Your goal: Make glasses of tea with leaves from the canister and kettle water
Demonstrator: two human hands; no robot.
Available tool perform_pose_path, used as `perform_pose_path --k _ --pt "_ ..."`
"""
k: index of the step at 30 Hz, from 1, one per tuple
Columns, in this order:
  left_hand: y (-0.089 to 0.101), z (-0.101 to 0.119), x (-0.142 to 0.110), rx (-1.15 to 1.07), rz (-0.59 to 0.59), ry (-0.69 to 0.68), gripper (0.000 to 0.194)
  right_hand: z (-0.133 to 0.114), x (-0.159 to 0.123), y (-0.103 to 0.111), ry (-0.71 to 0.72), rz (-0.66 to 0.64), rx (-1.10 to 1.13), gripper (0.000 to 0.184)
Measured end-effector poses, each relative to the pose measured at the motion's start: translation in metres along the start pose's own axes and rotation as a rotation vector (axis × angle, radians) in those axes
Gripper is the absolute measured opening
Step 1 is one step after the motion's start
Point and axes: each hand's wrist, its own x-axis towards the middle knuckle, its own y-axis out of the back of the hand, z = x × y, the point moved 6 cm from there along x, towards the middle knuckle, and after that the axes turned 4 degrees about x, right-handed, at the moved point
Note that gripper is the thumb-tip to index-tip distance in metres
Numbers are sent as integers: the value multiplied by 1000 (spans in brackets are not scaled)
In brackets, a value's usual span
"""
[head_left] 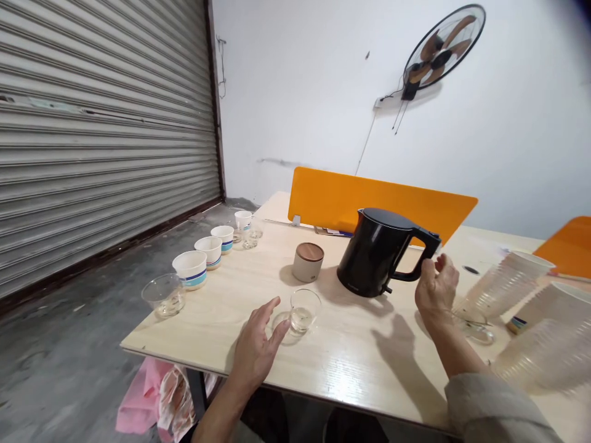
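My left hand (256, 344) is open, thumb and fingers apart, just left of a clear plastic cup (305, 312) with a little clear liquid at its bottom. I cannot tell whether the thumb touches the cup. A black electric kettle (373, 255) stands on the table, its lid down and its handle turned to the right. Right beside that handle is my right hand (438, 288), fingers loosely bent and not wrapped round it. Between kettle and cup, farther back, sits a small grey canister (308, 263) with a brown lid.
Along the left table edge (207, 335) stand several white-and-blue paper cups (190, 271) and clear cups (165, 296). Stacks of clear plastic cups (503, 283) lie tilted at right. An orange divider (323, 194) runs behind the kettle. Pink bags (143, 397) lie below the table.
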Motion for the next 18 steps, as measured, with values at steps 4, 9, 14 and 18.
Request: perform_pose_path --k 4,9,14,18 --pt "2 4 0 82 32 -22 50 -25 -65 17 96 -140 -30 61" --pt "4 19 10 346 83 -177 45 -32 -153 -31 121 -689 -90 59" --pt "-7 12 17 634 -51 -218 49 -48 -208 -75 258 -966 -347 67" --pt "-18 0 15 799 -220 -199 54 -56 -223 -84 274 -1067 -489 76"
